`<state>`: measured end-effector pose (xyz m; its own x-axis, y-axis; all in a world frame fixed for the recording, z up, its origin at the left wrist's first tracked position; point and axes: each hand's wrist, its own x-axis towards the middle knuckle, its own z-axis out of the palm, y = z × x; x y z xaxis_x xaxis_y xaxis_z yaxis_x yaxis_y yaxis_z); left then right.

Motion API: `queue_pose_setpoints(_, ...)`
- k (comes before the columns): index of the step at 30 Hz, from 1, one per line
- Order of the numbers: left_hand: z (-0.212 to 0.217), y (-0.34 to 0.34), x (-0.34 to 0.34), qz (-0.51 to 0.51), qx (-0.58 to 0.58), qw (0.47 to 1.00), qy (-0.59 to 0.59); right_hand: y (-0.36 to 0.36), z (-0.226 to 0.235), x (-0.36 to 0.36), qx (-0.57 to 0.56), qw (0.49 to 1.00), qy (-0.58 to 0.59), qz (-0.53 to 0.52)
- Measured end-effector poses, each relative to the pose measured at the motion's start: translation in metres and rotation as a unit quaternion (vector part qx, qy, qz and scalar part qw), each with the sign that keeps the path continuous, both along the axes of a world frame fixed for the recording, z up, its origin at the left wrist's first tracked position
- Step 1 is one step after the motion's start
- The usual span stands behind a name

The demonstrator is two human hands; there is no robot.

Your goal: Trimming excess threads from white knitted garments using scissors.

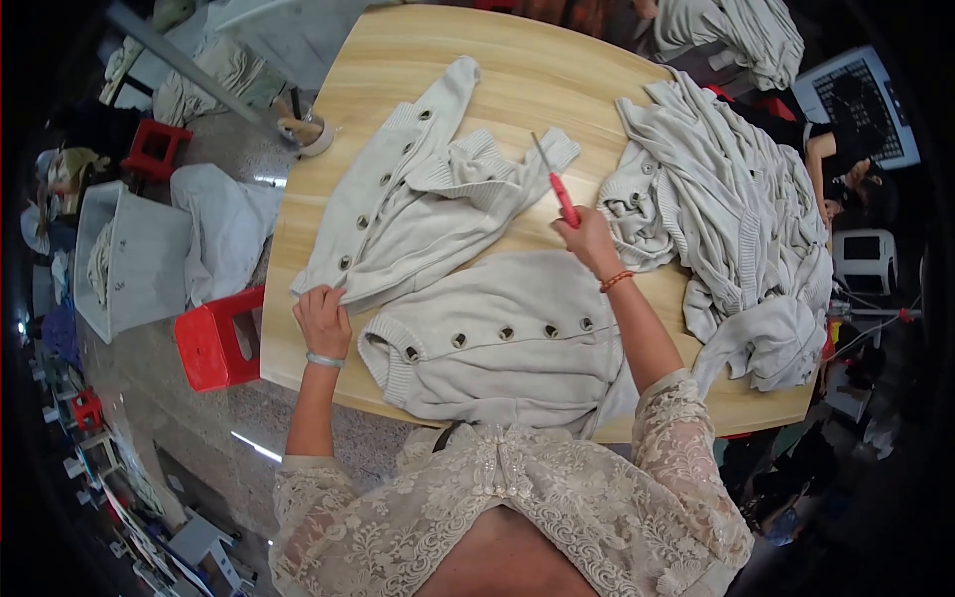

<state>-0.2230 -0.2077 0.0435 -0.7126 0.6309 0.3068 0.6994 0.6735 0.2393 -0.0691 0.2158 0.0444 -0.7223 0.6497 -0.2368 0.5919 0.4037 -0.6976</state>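
A light grey knit cardigan (418,224) with dark buttons lies on the wooden table, its sleeves toward the far side. At its near left corner my left hand (323,320) is closed on the hem, fingers curled over the ribbed edge. My right hand (587,239) grips a pair of red-handled scissors (563,197), the thin blade pointing away and slightly left. The scissors are right of the cardigan, beside one of its sleeves. Closest to me lies a second buttoned grey cardigan (497,373), folded, partly beneath my right forearm.
A heap of similar grey knitwear (736,219) covers the right side of the wooden table (537,50). Left of the table stand a red stool (214,343) and a pale bin (144,264) holding cloth. A cup (316,137) is beside the table's left edge. People are at the right.
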Motion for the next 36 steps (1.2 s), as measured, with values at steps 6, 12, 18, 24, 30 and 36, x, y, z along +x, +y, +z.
queue_pose_setpoints(6,-0.014,-0.015,0.013,-0.044,0.016,0.997,-0.065,-0.039,-0.033,-0.054,-0.099,0.99,0.079,-0.066)
queue_pose_setpoints(12,-0.03,-0.03,0.016,-0.061,-0.06,0.994,-0.06,-0.058,-0.011,-0.09,-0.033,0.992,0.018,-0.122)
queue_pose_setpoints(18,-0.046,-0.021,0.012,-0.037,-0.119,0.991,-0.048,-0.064,-0.017,-0.102,-0.046,0.995,-0.007,-0.089)
queue_pose_setpoints(24,-0.054,-0.04,-0.001,-0.011,-0.133,0.991,-0.016,-0.056,-0.025,-0.089,-0.131,0.988,0.0,-0.08)
queue_pose_setpoints(30,-0.049,-0.069,-0.029,0.099,0.066,0.98,-0.159,-0.025,0.059,-0.015,-0.056,0.982,0.154,-0.089)
queue_pose_setpoints(36,0.116,-0.023,0.025,-0.029,0.162,0.804,-0.572,0.033,0.152,0.148,-0.041,0.971,0.182,-0.15)
